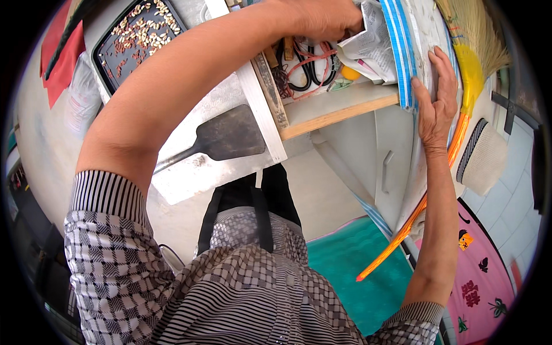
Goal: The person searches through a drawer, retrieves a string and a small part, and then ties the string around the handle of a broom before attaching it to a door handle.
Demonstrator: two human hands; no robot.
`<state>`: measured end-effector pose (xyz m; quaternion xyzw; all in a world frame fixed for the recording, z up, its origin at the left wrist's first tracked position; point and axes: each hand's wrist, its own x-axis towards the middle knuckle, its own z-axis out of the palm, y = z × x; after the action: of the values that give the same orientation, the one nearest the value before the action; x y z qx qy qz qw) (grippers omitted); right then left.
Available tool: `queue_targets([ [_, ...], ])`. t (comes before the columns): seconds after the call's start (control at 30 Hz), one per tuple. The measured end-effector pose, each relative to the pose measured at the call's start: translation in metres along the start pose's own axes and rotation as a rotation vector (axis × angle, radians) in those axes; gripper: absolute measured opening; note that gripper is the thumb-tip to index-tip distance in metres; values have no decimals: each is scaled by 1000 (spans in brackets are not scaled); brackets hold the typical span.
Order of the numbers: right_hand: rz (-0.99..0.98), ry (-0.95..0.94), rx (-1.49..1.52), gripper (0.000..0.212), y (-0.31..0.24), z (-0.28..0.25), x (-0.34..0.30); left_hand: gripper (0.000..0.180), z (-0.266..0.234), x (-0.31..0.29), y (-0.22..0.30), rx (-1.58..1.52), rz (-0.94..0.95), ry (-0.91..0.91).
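Observation:
My left hand (330,20) reaches across the top into an open drawer (339,109) with a wooden front edge. It is bent at the wrist beside a folded printed paper (371,49). Its fingertips are mostly hidden, so I cannot tell if they grip the paper. In the drawer lie black cables (310,69), pink cord (305,60), a small yellow thing (349,73) and a pale green item (340,85). My right hand (440,100) lies open, fingers stretched, against a white surface next to a blue-and-white striped strip (397,46).
A dark metal spatula (233,135) lies on the white worktop. Upper left stands a black tray (106,49) of beans or nuts. A broom (474,63) with an orange handle leans at right near a straw hat (486,155). Below are a green mat (356,270) and pink cloth (477,293).

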<state>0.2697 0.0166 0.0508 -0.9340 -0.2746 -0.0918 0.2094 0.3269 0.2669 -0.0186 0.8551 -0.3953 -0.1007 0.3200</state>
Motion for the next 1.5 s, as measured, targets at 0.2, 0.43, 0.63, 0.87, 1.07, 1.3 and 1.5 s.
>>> queue_targets([
  [0.2, 9, -11, 17, 45, 2, 0, 2, 11, -11, -3, -3, -653, -58, 157],
  [0.43, 47, -36, 13, 45, -3, 1, 2, 9, -22, -8, 5, -791, -160, 155],
  [0.63, 52, -55, 19, 45, -6, 0, 5, 11, -12, 11, 3, -1022, -53, 359],
  [0.87, 48, -62, -13, 46, -11, 0, 7, 13, -12, 18, 5, -906, -2, 450],
  [1.07, 29, -67, 1, 45, -13, 0, 9, 10, -5, 15, 3, -464, 116, 672],
  [1.3, 35, -55, -3, 46, -7, -2, 3, 11, -4, -17, 33, 208, -268, 483],
  [1.5, 2, -36, -6, 45, -6, 0, 5, 17, 16, -21, 60, 92, -320, 66],
])
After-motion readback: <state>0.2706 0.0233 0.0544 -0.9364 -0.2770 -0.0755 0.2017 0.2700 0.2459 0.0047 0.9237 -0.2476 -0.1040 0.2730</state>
